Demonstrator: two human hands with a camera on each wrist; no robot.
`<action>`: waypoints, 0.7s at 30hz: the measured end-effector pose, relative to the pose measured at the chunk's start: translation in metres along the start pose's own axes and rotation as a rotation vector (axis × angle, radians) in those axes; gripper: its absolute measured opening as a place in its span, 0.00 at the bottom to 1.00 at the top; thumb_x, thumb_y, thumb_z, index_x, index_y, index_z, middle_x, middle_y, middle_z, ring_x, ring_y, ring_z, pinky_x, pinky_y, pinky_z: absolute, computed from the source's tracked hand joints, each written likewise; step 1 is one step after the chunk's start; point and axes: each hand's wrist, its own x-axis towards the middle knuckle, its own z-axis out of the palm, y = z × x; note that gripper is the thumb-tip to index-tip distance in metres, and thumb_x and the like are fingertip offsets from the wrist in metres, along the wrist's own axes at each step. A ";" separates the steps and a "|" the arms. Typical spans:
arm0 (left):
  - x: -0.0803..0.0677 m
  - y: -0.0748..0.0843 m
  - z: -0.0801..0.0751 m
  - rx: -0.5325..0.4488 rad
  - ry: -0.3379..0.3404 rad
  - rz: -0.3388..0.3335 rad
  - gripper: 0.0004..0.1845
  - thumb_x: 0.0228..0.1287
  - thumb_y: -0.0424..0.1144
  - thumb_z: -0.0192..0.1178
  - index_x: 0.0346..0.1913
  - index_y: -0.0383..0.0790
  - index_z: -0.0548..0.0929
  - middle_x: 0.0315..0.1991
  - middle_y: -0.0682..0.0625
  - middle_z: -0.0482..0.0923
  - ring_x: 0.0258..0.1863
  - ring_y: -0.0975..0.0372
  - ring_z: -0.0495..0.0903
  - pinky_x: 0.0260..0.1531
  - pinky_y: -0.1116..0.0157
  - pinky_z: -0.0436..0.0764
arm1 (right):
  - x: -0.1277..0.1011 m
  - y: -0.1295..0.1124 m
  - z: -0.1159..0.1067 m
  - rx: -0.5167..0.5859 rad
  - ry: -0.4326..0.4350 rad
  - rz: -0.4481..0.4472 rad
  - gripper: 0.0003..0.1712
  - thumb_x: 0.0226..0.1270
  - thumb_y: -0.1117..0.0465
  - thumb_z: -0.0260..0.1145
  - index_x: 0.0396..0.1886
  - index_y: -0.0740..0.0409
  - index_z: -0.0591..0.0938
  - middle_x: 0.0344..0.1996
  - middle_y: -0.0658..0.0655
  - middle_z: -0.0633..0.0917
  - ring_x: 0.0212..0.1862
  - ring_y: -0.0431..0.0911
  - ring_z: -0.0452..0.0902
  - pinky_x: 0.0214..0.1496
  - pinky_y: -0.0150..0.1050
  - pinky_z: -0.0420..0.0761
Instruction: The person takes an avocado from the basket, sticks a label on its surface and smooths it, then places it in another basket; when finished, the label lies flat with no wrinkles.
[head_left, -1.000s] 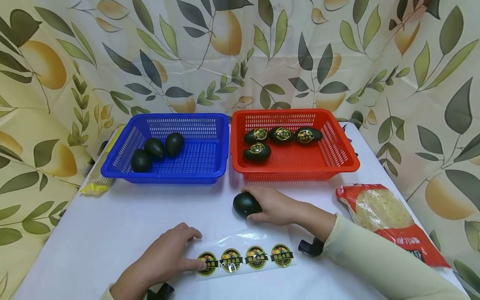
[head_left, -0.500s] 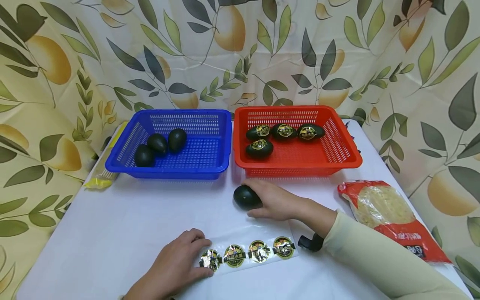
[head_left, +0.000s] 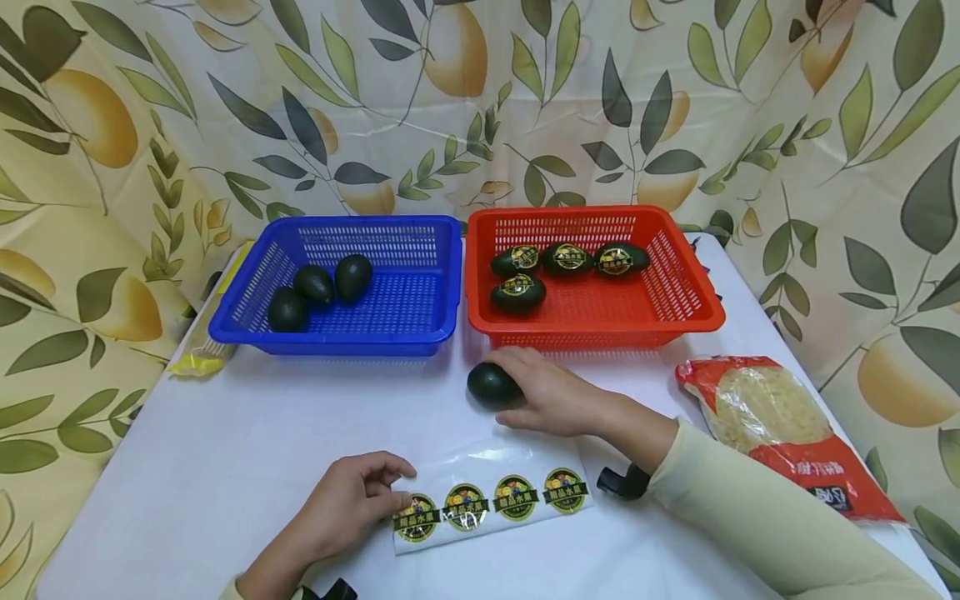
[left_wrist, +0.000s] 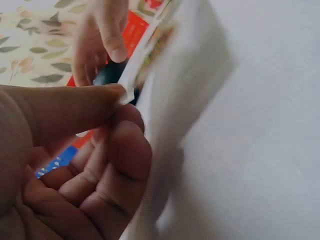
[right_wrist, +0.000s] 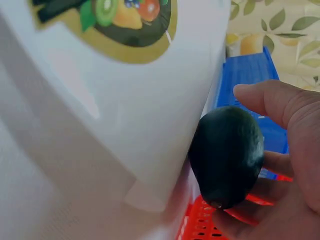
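Note:
In the head view my left hand (head_left: 348, 500) is at the left edge of a clear sheet of round stickers (head_left: 491, 505). The left wrist view shows thumb and index finger pinching the sheet's edge (left_wrist: 131, 90), which stands raised from the table. My right hand (head_left: 551, 393) holds a dark green avocado (head_left: 493, 386) on the table behind the sheet. From the right wrist, the fingers lie round the avocado's (right_wrist: 227, 155) far side, and the thumb appears apart from it. A row of gold and black fruit stickers shows on the sheet.
A blue basket (head_left: 337, 340) at back left holds 3 plain avocados. Beside it, a red basket (head_left: 600, 340) holds several stickered avocados. A red bag (head_left: 787, 433) lies at the right, and a yellow-edged packet (head_left: 202, 350) lies left of the blue basket.
My left hand's fingers have drawn in from a spread pose to a pinch on the sheet's left edge. The sheet has shifted slightly. My right hand stays at the avocado.

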 end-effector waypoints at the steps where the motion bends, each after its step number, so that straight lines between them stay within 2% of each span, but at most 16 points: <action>1: 0.001 0.001 -0.001 -0.035 -0.005 -0.005 0.12 0.62 0.38 0.74 0.47 0.44 0.87 0.33 0.52 0.85 0.26 0.67 0.82 0.27 0.69 0.81 | -0.002 -0.002 -0.001 -0.022 0.013 -0.002 0.45 0.64 0.47 0.77 0.76 0.52 0.68 0.70 0.57 0.74 0.71 0.53 0.69 0.73 0.56 0.74; 3: 0.003 0.003 -0.002 -0.097 0.007 -0.011 0.11 0.64 0.38 0.73 0.46 0.40 0.87 0.35 0.49 0.87 0.28 0.66 0.84 0.28 0.69 0.83 | -0.005 -0.009 -0.002 -0.083 0.064 -0.031 0.43 0.65 0.47 0.76 0.75 0.53 0.70 0.72 0.58 0.72 0.74 0.54 0.67 0.74 0.58 0.72; 5: 0.005 0.008 -0.003 -0.158 0.035 -0.023 0.09 0.65 0.38 0.72 0.46 0.39 0.88 0.37 0.48 0.89 0.30 0.65 0.86 0.31 0.69 0.84 | -0.010 -0.020 -0.002 -0.140 0.146 -0.103 0.39 0.66 0.47 0.74 0.72 0.54 0.74 0.71 0.58 0.74 0.74 0.54 0.67 0.74 0.57 0.71; 8: 0.008 0.016 -0.002 -0.202 0.098 -0.014 0.08 0.69 0.38 0.69 0.47 0.41 0.90 0.42 0.48 0.90 0.39 0.64 0.88 0.41 0.69 0.86 | -0.017 -0.044 0.000 -0.190 0.263 -0.251 0.27 0.69 0.48 0.71 0.64 0.53 0.81 0.63 0.55 0.80 0.68 0.51 0.71 0.72 0.52 0.73; 11: 0.011 0.025 -0.002 -0.232 0.133 0.000 0.11 0.71 0.40 0.67 0.52 0.42 0.90 0.45 0.48 0.90 0.44 0.63 0.88 0.45 0.69 0.86 | -0.024 -0.067 0.005 -0.198 0.285 -0.344 0.20 0.72 0.45 0.68 0.56 0.48 0.85 0.54 0.50 0.83 0.60 0.46 0.74 0.62 0.46 0.76; 14: 0.011 0.032 -0.001 -0.311 0.082 0.017 0.20 0.69 0.39 0.70 0.61 0.38 0.85 0.49 0.44 0.89 0.45 0.61 0.88 0.44 0.68 0.86 | -0.029 -0.085 0.011 -0.178 0.231 -0.335 0.21 0.72 0.41 0.67 0.56 0.47 0.85 0.51 0.47 0.83 0.55 0.42 0.74 0.56 0.41 0.76; 18: 0.008 0.037 0.003 -0.425 -0.021 0.027 0.34 0.61 0.32 0.74 0.71 0.34 0.75 0.52 0.37 0.83 0.43 0.59 0.87 0.41 0.67 0.88 | -0.030 -0.094 0.020 -0.144 0.204 -0.245 0.27 0.68 0.37 0.70 0.58 0.47 0.84 0.50 0.46 0.83 0.51 0.40 0.72 0.52 0.38 0.76; 21: 0.008 0.038 0.007 -0.436 -0.021 0.032 0.35 0.59 0.27 0.73 0.71 0.35 0.75 0.50 0.38 0.78 0.41 0.61 0.84 0.40 0.69 0.87 | -0.029 -0.095 0.026 -0.118 0.234 -0.193 0.27 0.66 0.39 0.73 0.58 0.48 0.84 0.50 0.45 0.83 0.49 0.39 0.71 0.49 0.36 0.75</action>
